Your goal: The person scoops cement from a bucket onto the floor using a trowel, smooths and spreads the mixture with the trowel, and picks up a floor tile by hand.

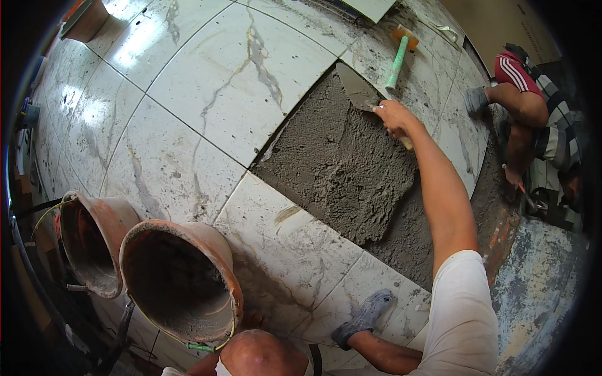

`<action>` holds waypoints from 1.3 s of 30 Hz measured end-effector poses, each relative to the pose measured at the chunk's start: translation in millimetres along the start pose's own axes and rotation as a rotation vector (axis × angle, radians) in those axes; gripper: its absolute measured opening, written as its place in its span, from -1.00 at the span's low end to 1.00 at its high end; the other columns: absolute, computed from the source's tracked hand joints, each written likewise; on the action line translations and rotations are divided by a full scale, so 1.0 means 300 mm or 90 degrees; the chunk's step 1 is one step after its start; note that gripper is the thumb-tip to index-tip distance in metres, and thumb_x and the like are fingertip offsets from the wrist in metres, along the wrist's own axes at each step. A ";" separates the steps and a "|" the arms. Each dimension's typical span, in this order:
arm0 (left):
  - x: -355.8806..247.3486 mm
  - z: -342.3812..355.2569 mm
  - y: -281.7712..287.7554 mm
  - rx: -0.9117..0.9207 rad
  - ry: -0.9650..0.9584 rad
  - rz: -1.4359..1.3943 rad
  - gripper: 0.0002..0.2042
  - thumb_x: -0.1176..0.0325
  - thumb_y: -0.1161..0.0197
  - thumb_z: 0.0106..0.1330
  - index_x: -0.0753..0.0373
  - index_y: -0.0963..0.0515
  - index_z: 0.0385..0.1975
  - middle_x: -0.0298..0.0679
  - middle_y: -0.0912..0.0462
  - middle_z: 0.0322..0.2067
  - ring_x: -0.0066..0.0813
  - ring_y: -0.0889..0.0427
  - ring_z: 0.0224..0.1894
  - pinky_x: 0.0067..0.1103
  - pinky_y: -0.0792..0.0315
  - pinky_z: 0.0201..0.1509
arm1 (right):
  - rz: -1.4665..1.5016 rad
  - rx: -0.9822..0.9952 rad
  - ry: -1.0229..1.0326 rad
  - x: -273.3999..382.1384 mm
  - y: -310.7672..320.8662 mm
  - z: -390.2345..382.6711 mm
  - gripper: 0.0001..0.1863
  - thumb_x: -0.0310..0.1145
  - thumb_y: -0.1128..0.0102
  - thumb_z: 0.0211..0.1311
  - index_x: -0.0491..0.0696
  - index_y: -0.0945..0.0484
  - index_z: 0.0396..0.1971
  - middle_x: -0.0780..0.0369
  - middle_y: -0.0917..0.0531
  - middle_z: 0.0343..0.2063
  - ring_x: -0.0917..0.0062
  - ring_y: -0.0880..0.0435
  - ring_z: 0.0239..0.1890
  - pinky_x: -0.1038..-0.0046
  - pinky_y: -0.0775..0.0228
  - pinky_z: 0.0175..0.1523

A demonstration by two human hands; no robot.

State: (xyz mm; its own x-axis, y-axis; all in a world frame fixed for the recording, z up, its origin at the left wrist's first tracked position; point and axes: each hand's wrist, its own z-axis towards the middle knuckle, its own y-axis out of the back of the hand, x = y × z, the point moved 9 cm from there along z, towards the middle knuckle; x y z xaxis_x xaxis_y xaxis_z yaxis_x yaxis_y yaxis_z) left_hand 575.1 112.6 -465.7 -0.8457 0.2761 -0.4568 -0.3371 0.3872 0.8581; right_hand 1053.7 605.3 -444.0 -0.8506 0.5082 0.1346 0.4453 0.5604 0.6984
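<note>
My right hand (396, 118) is closed round the wooden handle of a trowel (359, 89). The trowel's flat metal blade lies over the far corner of a bed of wet grey mortar (332, 163). This mortar fills a gap between white marble-patterned floor tiles (238, 69); its surface is smoother toward the far edge and rough and lumpy nearer to me. A mallet (397, 59) with a green handle and an orange-brown head rests on the tiles just beyond the trowel. My left hand does not show.
Two mortar-stained buckets, a large one (216, 243) and another (117, 214), stand tilted in view at the near left. A third bucket (86, 24) is at the far left. To the right a co-worker in red shorts (517, 74) crouches, a hand (513, 178) at an orange-handled tool.
</note>
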 end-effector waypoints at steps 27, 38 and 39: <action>0.004 0.039 0.041 -0.126 0.008 -0.023 -0.64 0.14 -0.27 -0.05 0.07 -0.53 -0.21 -0.23 -0.47 -0.28 -0.23 -0.42 -0.16 -0.22 -0.23 -0.01 | -0.175 -0.232 -0.015 -0.013 0.049 -0.191 -0.61 -0.11 0.15 0.30 -0.04 -0.37 -0.01 -0.02 -0.55 -0.12 0.09 -0.52 -0.03 0.14 -0.37 0.02; 0.025 0.114 0.048 -0.165 -0.087 -0.033 -0.63 0.16 -0.26 -0.05 0.08 -0.52 -0.20 -0.21 -0.47 -0.26 -0.22 -0.41 -0.15 -0.23 -0.23 0.00 | -0.054 -0.215 -0.168 -0.192 -0.166 -0.258 -0.58 -0.16 0.13 0.31 -0.06 -0.31 0.07 -0.03 -0.49 -0.02 0.07 -0.49 0.02 0.09 -0.37 0.07; 0.032 0.121 0.055 -0.166 -0.097 -0.030 -0.63 0.16 -0.26 -0.05 0.08 -0.51 -0.20 -0.21 -0.47 -0.26 -0.22 -0.41 -0.15 -0.23 -0.23 0.00 | -0.014 -0.206 -0.216 -0.225 -0.188 -0.280 -0.58 -0.17 0.15 0.33 -0.08 -0.29 0.10 -0.05 -0.48 -0.02 0.06 -0.47 0.03 0.09 -0.36 0.08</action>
State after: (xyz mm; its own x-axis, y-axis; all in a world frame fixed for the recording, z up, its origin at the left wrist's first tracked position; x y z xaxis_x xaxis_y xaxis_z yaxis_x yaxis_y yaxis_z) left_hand 576.6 153.5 -464.4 -0.7611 0.3999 -0.5107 -0.4864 0.1690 0.8573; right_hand 1062.6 484.3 -433.3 -0.6950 0.7142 -0.0828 0.2721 0.3679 0.8892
